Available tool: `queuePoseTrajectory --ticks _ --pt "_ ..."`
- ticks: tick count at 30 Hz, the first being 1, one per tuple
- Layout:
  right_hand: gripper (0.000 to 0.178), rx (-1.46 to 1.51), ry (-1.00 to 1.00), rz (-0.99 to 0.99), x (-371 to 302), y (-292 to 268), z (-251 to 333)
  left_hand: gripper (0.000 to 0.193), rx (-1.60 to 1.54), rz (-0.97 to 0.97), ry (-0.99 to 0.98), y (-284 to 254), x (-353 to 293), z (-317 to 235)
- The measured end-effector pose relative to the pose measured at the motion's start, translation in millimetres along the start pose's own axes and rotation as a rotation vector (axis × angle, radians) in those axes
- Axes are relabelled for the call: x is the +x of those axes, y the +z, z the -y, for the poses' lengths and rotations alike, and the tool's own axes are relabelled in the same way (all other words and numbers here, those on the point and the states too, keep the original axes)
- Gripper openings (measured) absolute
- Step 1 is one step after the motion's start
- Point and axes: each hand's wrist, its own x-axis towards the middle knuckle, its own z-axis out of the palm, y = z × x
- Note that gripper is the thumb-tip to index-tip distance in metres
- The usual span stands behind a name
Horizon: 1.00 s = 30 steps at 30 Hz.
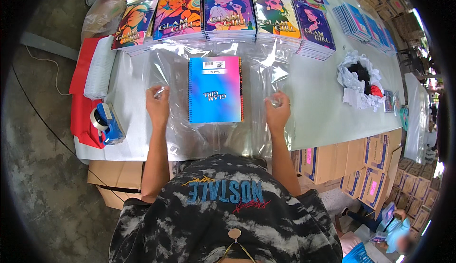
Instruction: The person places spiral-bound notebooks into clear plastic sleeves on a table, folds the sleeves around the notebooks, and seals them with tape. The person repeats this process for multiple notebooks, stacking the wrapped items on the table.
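Note:
A spiral notebook (216, 106) with a blue-to-pink cover lies flat in the middle of a clear plastic film (175, 137). Coloured edges show along its right side, so more than one notebook may be stacked there. To its left, my left hand (158, 102) is closed, fingers curled on the left part of the film. My right hand (278, 111) pinches the film on the other side, thumb against fingers. Neither hand touches the notebook. Glare hides exactly where the film's folds run.
Stacks of spiral notebooks (228, 16) line the far side of the white table (323, 111). At left are a blue tape dispenser (113, 125) and a white roll (99, 73) on red material. Crumpled paper (356, 85) lies right. Cardboard boxes (332, 163) stand below; a person (399, 230) is at lower right.

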Motion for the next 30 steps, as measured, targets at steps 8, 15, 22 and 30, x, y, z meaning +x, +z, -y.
queuePoseTrajectory --ticks 8,15,22,30 --pt "0.029 0.232 0.222 0.201 49 -46 -27 0.039 -0.116 0.267 -0.282 -41 38 37" --pt "0.02 0.016 -0.004 0.053 48 -31 -44 0.023 0.22 -0.11 0.061 -11 5 27" --pt "0.023 -0.273 -0.088 0.075 37 -31 -24 0.014 0.314 -0.256 0.153 -7 0 20" --pt "0.024 -0.157 -0.017 0.107 29 -25 -6 0.025 0.275 -0.246 0.335 -10 1 20"
